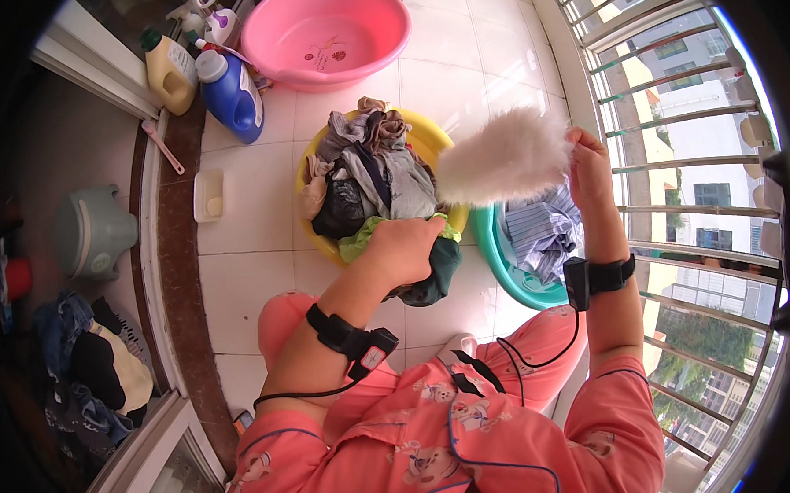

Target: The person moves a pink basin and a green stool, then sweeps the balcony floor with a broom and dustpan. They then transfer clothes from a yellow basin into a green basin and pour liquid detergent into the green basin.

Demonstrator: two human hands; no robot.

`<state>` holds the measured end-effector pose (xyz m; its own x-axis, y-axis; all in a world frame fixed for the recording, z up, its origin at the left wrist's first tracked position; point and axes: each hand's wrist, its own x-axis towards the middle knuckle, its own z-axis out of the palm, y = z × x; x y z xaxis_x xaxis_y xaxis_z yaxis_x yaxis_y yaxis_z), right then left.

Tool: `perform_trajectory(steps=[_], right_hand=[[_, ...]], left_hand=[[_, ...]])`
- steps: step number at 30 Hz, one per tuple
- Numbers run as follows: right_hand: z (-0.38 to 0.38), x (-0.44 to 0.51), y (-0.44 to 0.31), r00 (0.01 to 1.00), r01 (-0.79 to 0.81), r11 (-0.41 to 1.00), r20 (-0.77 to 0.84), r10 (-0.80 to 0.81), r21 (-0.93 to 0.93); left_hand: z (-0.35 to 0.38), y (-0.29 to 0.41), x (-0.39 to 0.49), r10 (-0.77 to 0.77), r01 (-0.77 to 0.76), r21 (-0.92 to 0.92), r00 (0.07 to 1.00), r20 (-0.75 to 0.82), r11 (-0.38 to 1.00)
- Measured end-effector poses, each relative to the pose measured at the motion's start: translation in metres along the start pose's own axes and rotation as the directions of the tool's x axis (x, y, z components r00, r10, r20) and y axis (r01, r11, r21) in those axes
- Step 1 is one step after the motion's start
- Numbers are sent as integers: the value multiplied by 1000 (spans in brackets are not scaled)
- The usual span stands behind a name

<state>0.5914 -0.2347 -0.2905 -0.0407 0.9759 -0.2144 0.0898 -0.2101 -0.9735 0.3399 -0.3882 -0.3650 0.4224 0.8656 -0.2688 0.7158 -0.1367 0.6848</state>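
My right hand (588,162) pinches one end of a fluffy cream-white furry item (503,156), which is held up over the gap between two basins. A yellow basin (437,129), heaped with grey, black and beige clothes (399,180), stands in front of me. At its near rim my left hand (405,249) is closed on a lime-green cloth (358,238). Dark green cloth (444,271) hangs below that hand, outside the basin; whether both greens belong to one garment is unclear. To the right, a teal basin (502,268) contains a blue striped garment (543,230).
A pink basin (325,18) stands on the tiled floor beyond. Detergent bottles (233,98), a pink brush (163,147) and a white soap dish (209,196) are on the left. Past the door track are a grey-green stool (97,233) and piled clothes (96,365). Window bars (689,167) line the right.
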Motion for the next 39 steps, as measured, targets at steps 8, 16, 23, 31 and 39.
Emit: perform_trajectory(steps=[8,16,23,31,39], right_hand=[[-5,23,-83,991,130,990,25,-128,-56],[33,102,-74,961,269,868,175,-214,-417],[126,165,-81,995,95,928,56,-80,-360],[434,21,-155,821,262,962,542,-182,-74],[538,-290,-240,-317,55,902,864,-391,428]], left_hand=[[4,-5,-3,-53,54,16,996,-75,998],[-5,17,-37,-84,87,3,970,-227,996],[-36,27,-65,-118,107,-49,930,-347,993],[-33,17,-80,-131,89,-118,893,-430,989],[-28,5,-68,-197,153,-143,903,-382,978]])
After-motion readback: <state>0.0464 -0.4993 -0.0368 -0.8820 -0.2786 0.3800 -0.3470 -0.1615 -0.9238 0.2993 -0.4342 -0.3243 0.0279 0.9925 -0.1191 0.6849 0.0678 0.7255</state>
